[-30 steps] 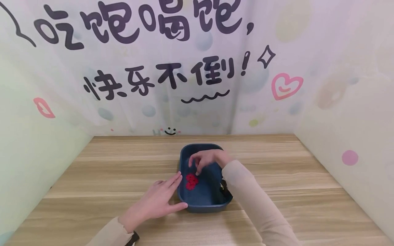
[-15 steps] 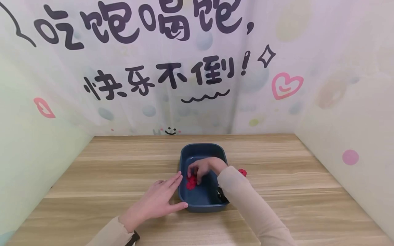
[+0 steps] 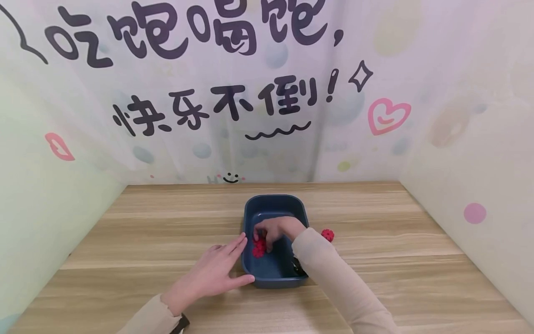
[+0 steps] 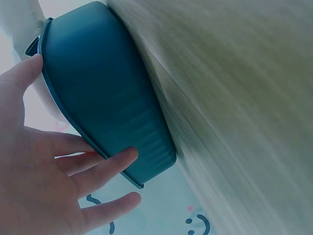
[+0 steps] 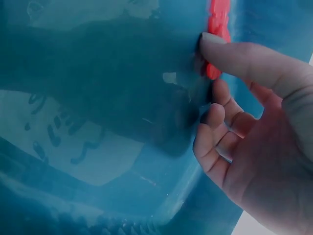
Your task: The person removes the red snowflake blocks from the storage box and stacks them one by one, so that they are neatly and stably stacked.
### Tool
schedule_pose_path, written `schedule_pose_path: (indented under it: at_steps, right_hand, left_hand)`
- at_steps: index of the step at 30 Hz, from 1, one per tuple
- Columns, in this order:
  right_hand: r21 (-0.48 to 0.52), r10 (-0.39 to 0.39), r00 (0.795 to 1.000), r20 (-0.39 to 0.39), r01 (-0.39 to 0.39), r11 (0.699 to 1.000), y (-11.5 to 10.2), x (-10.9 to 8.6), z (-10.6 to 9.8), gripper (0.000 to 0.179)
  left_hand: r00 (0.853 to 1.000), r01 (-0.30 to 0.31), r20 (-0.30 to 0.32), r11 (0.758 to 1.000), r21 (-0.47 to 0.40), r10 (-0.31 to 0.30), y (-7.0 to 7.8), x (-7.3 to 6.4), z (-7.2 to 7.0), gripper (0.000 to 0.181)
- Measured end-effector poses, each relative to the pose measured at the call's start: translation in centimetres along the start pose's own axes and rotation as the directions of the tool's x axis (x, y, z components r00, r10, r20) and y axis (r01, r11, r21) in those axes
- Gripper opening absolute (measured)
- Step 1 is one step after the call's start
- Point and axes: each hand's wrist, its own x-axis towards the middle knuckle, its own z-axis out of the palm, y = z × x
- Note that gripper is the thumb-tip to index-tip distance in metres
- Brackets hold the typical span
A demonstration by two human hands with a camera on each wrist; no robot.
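A dark blue rectangular bin [image 3: 271, 271] stands on the wooden table. Small red notched discs [image 3: 258, 251] lie against its inner left wall. My right hand [image 3: 277, 227] reaches down into the bin and pinches one red notched disc between thumb and fingers; in the right wrist view the thumb lies over the red disc [image 5: 218, 22], its other fingers loosely bent. My left hand [image 3: 214, 266] rests on the bin's left side, fingers fairly straight, thumb at the near corner. From the left wrist, those fingertips touch the bin's outer wall [image 4: 98, 83].
Another red notched disc [image 3: 327, 235] lies on the table just right of the bin, beside the right sleeve [image 3: 329, 269]. A printed curtain [image 3: 233, 153] rises behind the table [image 3: 167, 218], with pale walls at both sides.
My right hand has lowered onto the red discs, and its forearm has shifted left, uncovering the disc on the table. The left hand has stayed still at the bin.
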Motion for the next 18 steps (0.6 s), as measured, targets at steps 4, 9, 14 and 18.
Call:
schedule_pose_path:
  at_steps: [4, 9, 14, 18]
  right_hand:
    - [-0.001, -0.009, 1.0, -0.007, 0.009, 1.0, 0.0, -0.04, -0.02, 0.03]
    - [-0.007, -0.018, 0.999, -0.032, 0.018, 1.0, 0.1, -0.03, 0.05, 0.028]
    - [-0.01, -0.024, 0.998, -0.054, 0.023, 1.0, 0.2, 0.03, 0.15, 0.03]
    - [-0.009, -0.017, 0.998, -0.063, 0.017, 1.0, 0.17, 0.01, 0.2, 0.032]
  left_hand:
    - [1.0, 0.003, 0.0, 1.0, 0.0, -0.003, -0.04, 0.0, 0.02, 0.085]
    - [1.0, 0.004, -0.004, 1.0, 0.007, -0.004, -0.01, 0.0, 0.04, 0.084]
    - [1.0, 0.006, -0.001, 1.0, 0.006, -0.006, 0.04, 0.02, 0.02, 0.084]
    - [1.0, 0.006, -0.001, 1.0, 0.006, -0.006, 0.06, 0.05, 0.04, 0.085]
